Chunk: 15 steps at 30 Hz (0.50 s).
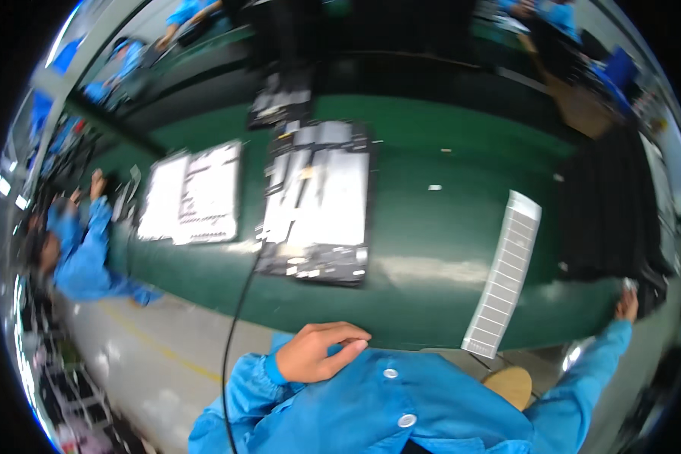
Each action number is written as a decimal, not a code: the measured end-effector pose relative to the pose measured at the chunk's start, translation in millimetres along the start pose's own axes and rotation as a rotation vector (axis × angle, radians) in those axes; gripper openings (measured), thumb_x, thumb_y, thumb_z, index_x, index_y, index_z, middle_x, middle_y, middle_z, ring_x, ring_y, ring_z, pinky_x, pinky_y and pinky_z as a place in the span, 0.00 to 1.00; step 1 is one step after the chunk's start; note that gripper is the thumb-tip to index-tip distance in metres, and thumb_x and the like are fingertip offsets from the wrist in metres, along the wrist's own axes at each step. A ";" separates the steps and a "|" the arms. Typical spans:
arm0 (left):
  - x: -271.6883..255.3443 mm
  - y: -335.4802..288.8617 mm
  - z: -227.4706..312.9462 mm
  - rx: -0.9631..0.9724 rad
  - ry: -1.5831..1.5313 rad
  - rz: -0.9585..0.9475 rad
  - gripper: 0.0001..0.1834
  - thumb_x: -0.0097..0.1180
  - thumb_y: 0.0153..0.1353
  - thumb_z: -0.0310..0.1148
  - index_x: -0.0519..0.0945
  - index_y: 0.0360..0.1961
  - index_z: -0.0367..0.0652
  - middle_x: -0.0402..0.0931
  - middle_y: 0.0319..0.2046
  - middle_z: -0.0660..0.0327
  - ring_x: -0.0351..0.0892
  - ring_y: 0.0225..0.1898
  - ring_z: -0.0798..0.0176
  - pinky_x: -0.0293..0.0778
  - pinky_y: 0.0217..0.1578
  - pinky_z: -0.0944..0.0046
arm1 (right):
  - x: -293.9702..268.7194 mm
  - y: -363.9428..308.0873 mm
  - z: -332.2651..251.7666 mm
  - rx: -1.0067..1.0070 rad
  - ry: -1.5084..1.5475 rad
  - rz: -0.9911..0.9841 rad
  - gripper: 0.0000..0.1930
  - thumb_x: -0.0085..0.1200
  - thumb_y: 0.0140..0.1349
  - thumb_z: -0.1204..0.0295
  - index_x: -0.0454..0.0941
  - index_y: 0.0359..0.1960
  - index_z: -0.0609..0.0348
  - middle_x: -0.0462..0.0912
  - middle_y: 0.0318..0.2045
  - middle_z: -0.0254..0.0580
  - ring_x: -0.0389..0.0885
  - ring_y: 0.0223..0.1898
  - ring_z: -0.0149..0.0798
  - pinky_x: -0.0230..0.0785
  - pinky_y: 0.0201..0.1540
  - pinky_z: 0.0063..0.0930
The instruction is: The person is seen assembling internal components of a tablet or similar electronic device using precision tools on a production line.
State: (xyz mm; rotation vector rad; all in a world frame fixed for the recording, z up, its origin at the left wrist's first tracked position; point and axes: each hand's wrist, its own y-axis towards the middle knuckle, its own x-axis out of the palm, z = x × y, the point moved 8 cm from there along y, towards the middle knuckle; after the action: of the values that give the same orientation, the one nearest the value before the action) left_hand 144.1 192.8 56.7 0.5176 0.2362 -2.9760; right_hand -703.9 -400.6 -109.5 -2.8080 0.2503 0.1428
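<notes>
My left hand [321, 352] is held in front of my body at the near table edge, palm inward. Its fingers lie loosely bent with the thumb below them, and nothing shows in it. My arm stretches far right, where my right hand [626, 304] is at the near corner of a tall black stack [609, 204]. Its fingers look closed around a small whitish bit, too small and blurred to name. Between the hands, a long white strip of labels [505, 276] lies on the green table [424, 250], its near end at the edge.
Left of centre lies a black board [352, 274] with white sheets and small labels; a similar one [280, 98] lies beyond. White printed sheets [208, 193] lie farther left. A black cable [238, 310] runs past my left arm. A person in blue [91, 253] works at the left.
</notes>
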 end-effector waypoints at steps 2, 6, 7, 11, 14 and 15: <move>-25.9 -31.4 -45.9 -0.030 -0.121 0.060 0.10 0.59 0.68 0.31 0.84 0.46 0.37 0.85 0.36 0.53 0.86 0.38 0.56 0.80 0.40 0.60 | -98.3 22.6 -56.3 -0.162 -0.087 0.134 0.27 0.43 0.72 0.48 0.69 0.70 0.37 0.74 0.66 0.38 0.78 0.35 0.24 0.53 0.23 0.16; -52.3 -75.5 -59.2 -0.219 -0.165 0.170 0.11 0.59 0.68 0.32 0.84 0.46 0.37 0.86 0.36 0.56 0.86 0.39 0.62 0.79 0.41 0.63 | -71.2 24.4 -17.0 -0.020 -0.148 0.377 0.28 0.41 0.68 0.42 0.69 0.69 0.23 0.79 0.61 0.33 0.56 0.19 0.25 0.56 0.23 0.23; -65.6 -84.4 -64.2 -0.282 -0.149 0.180 0.11 0.60 0.68 0.32 0.84 0.45 0.37 0.86 0.36 0.57 0.86 0.39 0.63 0.79 0.42 0.64 | -65.2 19.3 -16.4 0.027 -0.190 0.360 0.29 0.45 0.66 0.41 0.70 0.68 0.22 0.80 0.60 0.34 0.55 0.18 0.26 0.55 0.21 0.24; -139.6 -123.3 -105.5 -0.426 -0.272 0.300 0.11 0.58 0.70 0.31 0.83 0.44 0.34 0.85 0.35 0.58 0.86 0.39 0.64 0.79 0.41 0.64 | -51.6 -13.4 -7.6 0.061 -0.144 0.515 0.31 0.52 0.63 0.41 0.73 0.67 0.31 0.81 0.56 0.35 0.56 0.18 0.26 0.55 0.21 0.24; -200.7 -148.9 -152.9 -0.378 -0.304 0.571 0.10 0.56 0.70 0.30 0.83 0.44 0.33 0.85 0.33 0.59 0.85 0.37 0.64 0.79 0.39 0.65 | -61.1 -29.2 -25.0 0.038 -0.049 0.562 0.31 0.57 0.62 0.44 0.77 0.64 0.42 0.83 0.53 0.35 0.55 0.17 0.26 0.53 0.21 0.22; -226.5 -157.2 -157.0 -0.360 -0.158 0.760 0.11 0.56 0.70 0.31 0.83 0.44 0.33 0.84 0.33 0.58 0.85 0.36 0.64 0.79 0.38 0.64 | -56.3 -37.3 -34.7 0.032 -0.020 0.576 0.31 0.58 0.61 0.45 0.78 0.63 0.45 0.84 0.52 0.35 0.54 0.17 0.25 0.52 0.21 0.22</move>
State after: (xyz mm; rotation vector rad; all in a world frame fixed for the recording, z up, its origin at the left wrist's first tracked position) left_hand 385.8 392.9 9.5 0.2445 0.4323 -2.1562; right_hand -749.6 -368.1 -58.3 -2.6188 1.0374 0.2903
